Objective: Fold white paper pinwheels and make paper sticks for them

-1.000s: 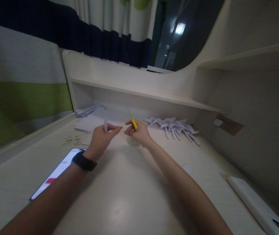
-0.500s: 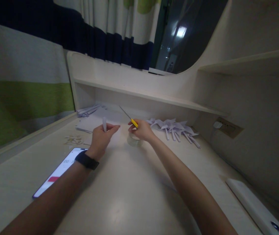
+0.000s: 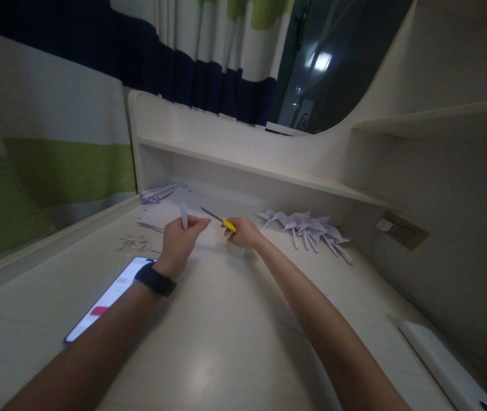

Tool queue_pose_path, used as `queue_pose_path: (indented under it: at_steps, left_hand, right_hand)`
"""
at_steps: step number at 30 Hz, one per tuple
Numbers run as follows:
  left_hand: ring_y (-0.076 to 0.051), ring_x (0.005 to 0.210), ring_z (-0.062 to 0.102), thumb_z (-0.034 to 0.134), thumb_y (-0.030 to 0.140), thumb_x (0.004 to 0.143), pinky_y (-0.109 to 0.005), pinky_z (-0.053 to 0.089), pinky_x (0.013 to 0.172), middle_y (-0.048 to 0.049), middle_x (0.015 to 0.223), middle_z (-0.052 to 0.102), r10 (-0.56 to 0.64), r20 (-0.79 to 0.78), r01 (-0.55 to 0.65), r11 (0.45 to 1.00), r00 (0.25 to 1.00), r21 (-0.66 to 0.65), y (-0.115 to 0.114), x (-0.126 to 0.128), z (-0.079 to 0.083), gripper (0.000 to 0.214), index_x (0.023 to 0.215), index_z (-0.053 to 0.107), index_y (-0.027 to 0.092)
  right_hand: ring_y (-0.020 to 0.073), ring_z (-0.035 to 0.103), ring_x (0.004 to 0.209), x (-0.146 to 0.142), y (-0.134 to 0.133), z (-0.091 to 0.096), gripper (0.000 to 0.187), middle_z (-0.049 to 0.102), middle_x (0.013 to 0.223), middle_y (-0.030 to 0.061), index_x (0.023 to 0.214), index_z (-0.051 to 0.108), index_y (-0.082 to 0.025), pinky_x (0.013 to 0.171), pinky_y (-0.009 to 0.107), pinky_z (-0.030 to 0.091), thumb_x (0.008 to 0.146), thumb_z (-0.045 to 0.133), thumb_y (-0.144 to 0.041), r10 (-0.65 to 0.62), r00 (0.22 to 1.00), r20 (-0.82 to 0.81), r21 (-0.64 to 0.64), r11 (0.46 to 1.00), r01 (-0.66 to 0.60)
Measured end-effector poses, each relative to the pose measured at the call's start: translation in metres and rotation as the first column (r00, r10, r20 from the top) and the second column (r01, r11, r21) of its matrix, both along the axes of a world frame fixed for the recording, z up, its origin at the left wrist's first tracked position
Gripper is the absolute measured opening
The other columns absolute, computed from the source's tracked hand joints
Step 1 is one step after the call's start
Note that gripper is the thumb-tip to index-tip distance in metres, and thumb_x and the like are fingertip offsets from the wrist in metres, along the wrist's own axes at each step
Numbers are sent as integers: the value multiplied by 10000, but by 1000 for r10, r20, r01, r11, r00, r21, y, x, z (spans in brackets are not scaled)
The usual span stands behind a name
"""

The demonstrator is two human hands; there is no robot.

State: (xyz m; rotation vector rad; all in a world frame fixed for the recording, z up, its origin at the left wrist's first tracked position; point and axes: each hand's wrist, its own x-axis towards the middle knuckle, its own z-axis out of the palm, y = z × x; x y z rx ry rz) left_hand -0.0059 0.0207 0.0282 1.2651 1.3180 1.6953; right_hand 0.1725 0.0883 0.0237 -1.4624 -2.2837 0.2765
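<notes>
My left hand (image 3: 178, 241) pinches a small rolled strip of white paper (image 3: 184, 216), held upright above the desk. A black band sits on that wrist. My right hand (image 3: 243, 232) is closed round yellow-handled scissors (image 3: 219, 219), whose blades point left toward the paper strip. Under the right hand lies a clear tape roll (image 3: 237, 249), mostly hidden. The two hands are a short gap apart.
A lit phone (image 3: 105, 298) lies at the left of the desk (image 3: 226, 342). White paper sheets (image 3: 158, 216) and paper scraps (image 3: 133, 244) lie behind the left hand. Several folded paper pinwheels (image 3: 307, 227) are piled to the right. A white flat device (image 3: 444, 362) lies at the far right; a wall socket (image 3: 401, 229) is above.
My right hand has lowered toward the desk and the scissor blades have tipped from upright to pointing left. The left hand has kept the paper strip almost still.
</notes>
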Motion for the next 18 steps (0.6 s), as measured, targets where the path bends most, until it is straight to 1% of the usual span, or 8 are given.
queue_pose_path:
  at_steps: [5,8,10,12,14,16,17,18]
  left_hand:
    - [-115,484,462,719,365,636,-236,354,482,23,513,540,2,11,-2,1000,1000,13,1,-1,-1,231,676,641,151]
    - [-110,465,440,723,356,630,-234,334,465,34,484,511,-4,14,4,1000,1000,1,0,-1,-1,225,670,638,151]
    - [-100,440,404,729,351,626,-231,308,443,47,460,475,-5,17,5,1000,1000,-16,-1,-1,1,226,662,633,151]
    - [-84,414,350,733,354,632,-226,268,413,63,449,434,-28,42,29,999,999,-31,-4,-1,3,231,659,621,154]
    - [-70,401,306,737,359,639,-219,228,390,75,454,404,-95,77,99,994,992,-42,-8,0,6,241,658,604,159]
    - [-62,406,285,739,361,651,-214,202,383,79,469,383,-216,97,222,974,971,-48,-13,1,7,249,658,592,161]
    - [-60,411,280,737,364,661,-212,194,385,79,478,374,-291,99,296,954,952,-46,-15,2,7,252,657,587,161]
    - [-58,416,275,732,369,674,-210,187,388,79,485,364,-368,97,373,927,925,-44,-18,3,6,254,658,585,162]
  right_hand:
    - [219,613,919,-4,-1,2,429,691,955,16,997,652,-247,781,280,435,589,722,-137,-10,1000,-2,61,998,10]
    - [195,611,869,-1,2,10,370,680,936,21,1010,635,-226,741,266,435,652,730,-246,-31,999,-39,68,997,33]
    - [173,607,799,10,3,18,335,670,897,27,1025,614,-201,692,255,434,722,688,-320,-59,996,-66,66,996,63]
    - [163,595,748,30,-1,25,349,658,867,39,1035,586,-170,648,251,427,771,638,-391,-100,991,-87,60,993,105]
    - [159,583,717,58,-10,29,397,648,852,47,1037,559,-157,613,244,414,789,604,-464,-176,977,-119,23,983,180]
    - [156,581,706,89,-28,25,381,648,860,55,1029,544,-159,596,237,401,805,588,-464,-240,967,-83,-35,971,238]
    - [159,581,712,104,-38,21,361,647,867,62,1022,542,-157,593,236,394,820,573,-453,-282,959,-38,-33,959,281]
    - [168,581,717,118,-50,15,340,647,863,68,1011,543,-154,590,241,387,839,548,-447,-343,939,31,-2,939,344]
